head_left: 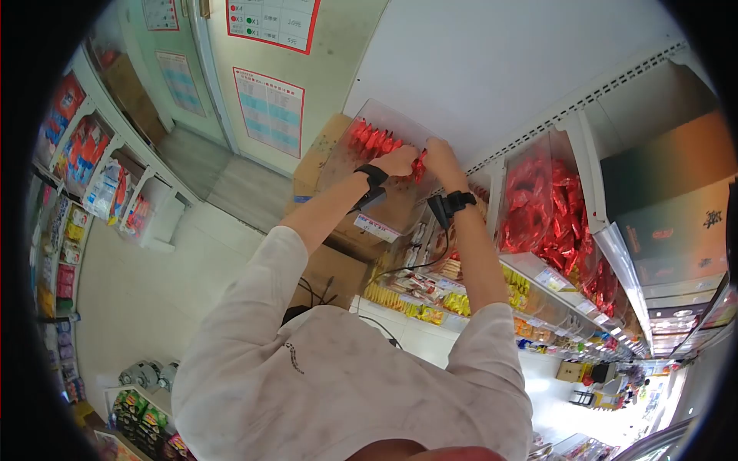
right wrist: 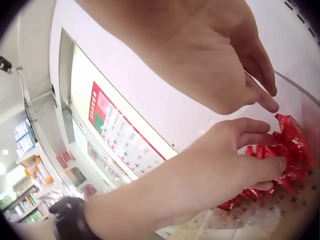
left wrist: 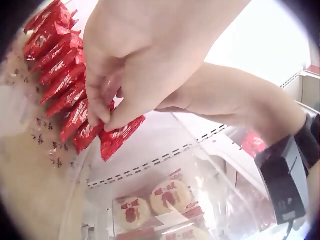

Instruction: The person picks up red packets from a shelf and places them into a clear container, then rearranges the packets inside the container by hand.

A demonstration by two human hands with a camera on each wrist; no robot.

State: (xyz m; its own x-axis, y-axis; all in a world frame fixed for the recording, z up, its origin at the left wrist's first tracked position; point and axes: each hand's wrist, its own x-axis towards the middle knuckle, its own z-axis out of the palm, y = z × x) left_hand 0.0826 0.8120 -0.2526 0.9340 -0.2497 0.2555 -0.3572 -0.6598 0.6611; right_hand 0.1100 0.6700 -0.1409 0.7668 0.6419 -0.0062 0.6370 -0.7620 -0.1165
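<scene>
A row of shiny red foil packets (head_left: 370,142) stands in a clear plastic bin (head_left: 350,184), along one side of it. My left hand (head_left: 394,163) reaches into the bin at the near end of the row. In the left wrist view its thumb and fingertips pinch the edge of a red packet (left wrist: 120,136) at the row's end. Just beyond it, my right hand (head_left: 441,165) hangs over the same end with relaxed fingers. The right wrist view puts its fingertips right at the top corner of a red packet (right wrist: 292,137).
Under the bin is a cardboard box (head_left: 314,165). To the right, shelf bins hold more red packets (head_left: 534,207). Round pastries (left wrist: 171,198) in clear wrap lie below the hands. A wall poster (head_left: 269,110) hangs ahead. Shelves of snacks (head_left: 100,173) stand at left.
</scene>
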